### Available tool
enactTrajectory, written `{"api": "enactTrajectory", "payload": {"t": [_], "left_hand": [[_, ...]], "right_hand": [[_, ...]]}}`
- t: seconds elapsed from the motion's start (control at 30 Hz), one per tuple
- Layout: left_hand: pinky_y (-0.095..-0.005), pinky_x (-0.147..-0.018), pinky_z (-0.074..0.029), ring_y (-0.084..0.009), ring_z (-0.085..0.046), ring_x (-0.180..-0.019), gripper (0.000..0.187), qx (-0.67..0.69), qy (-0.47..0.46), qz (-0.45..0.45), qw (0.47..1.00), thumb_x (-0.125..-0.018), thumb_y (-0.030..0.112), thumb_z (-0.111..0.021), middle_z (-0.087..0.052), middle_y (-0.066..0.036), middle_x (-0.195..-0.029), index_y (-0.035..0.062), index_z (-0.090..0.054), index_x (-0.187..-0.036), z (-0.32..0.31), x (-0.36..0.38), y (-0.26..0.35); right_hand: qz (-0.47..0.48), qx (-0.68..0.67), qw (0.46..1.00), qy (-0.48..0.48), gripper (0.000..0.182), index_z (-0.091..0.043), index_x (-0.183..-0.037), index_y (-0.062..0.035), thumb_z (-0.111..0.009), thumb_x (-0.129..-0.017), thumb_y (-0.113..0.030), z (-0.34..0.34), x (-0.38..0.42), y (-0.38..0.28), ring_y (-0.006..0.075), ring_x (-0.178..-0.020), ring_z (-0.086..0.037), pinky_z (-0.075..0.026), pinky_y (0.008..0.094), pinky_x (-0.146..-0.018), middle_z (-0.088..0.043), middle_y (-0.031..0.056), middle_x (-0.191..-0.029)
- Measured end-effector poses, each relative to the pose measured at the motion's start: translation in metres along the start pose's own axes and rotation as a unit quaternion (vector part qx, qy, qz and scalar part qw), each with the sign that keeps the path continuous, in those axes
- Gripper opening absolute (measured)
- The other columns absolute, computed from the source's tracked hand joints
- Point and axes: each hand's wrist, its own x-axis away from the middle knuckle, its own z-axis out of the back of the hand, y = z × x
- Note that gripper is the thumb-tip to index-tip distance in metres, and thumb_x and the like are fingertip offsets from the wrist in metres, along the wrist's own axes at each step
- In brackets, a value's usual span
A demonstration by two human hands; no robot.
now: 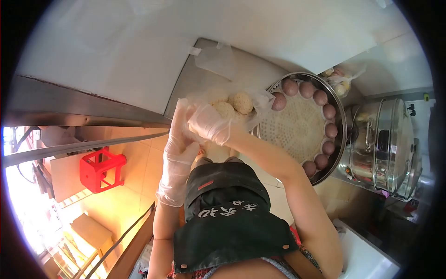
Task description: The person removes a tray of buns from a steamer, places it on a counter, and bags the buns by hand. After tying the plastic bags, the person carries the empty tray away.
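Observation:
My left hand (179,144), in a clear disposable glove, is raised, its fingers partly covered by the other hand and its thumb showing lower down. Across it lies my right hand (207,122), also gloved, with the fingers curled closed against the left fingertips. What they hold between them, if anything, is hidden. Right beside both hands is a clear plastic bag (262,103) with several pale, speckled round buns (241,102) in or under it. To the right stands a round metal steamer tray (343,153), with brownish-purple round buns (320,97) set around its edge.
A steel worktop (186,83) with a loose plastic sheet (216,60) lies ahead. Stacked metal steamer pots (383,144) stand at the far right, near another bag of food (341,83). A red stool (102,169) is on the floor at left. I wear a dark apron (232,242).

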Motion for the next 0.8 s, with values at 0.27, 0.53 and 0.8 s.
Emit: {"api": "enactTrajectory", "payload": {"t": [0.27, 0.53, 0.8], "left_hand": [[-0.0218, -0.087, -0.045, -0.0052, -0.054, -0.084, 0.088, -0.004, -0.028, -0.023, 0.999, -0.076, -0.018, -0.044, -0.047, -0.012, -0.141, 0.0158, -0.025, -0.155, 0.001, -0.011, 0.000], [-0.0243, -0.080, -0.049, -0.0093, -0.058, -0.093, 0.073, 0.074, -0.016, 0.121, 0.990, -0.085, -0.005, -0.055, -0.058, -0.012, -0.122, 0.0069, -0.029, -0.152, -0.042, -0.046, 0.008], [-0.0213, -0.073, -0.049, -0.0071, -0.061, -0.083, 0.060, -0.073, -0.051, 0.024, 0.996, -0.087, 0.006, -0.065, -0.065, -0.004, -0.095, 0.0001, -0.042, -0.143, -0.115, -0.086, -0.050]], "right_hand": [[-0.213, 0.088, 0.928, 0.293, 0.066, -0.047, -0.136, -0.0063, -0.072, -0.076, -0.023, 0.049, 0.067, 0.032, 0.0327, -0.129, -0.044, -0.034, 0.0494, -0.107, -0.049, 0.0167, -0.135], [-0.374, -0.620, 0.668, 0.170, 0.032, -0.063, -0.114, 0.0046, -0.056, -0.084, -0.004, 0.094, 0.109, 0.135, 0.0129, -0.069, -0.059, -0.046, 0.0269, -0.062, -0.067, 0.0085, -0.082], [-0.275, -0.618, 0.700, 0.230, 0.036, -0.064, -0.121, 0.0004, -0.061, -0.086, -0.008, 0.120, 0.121, 0.101, 0.0124, -0.087, -0.061, -0.048, 0.0264, -0.081, -0.069, 0.0073, -0.094]]}}
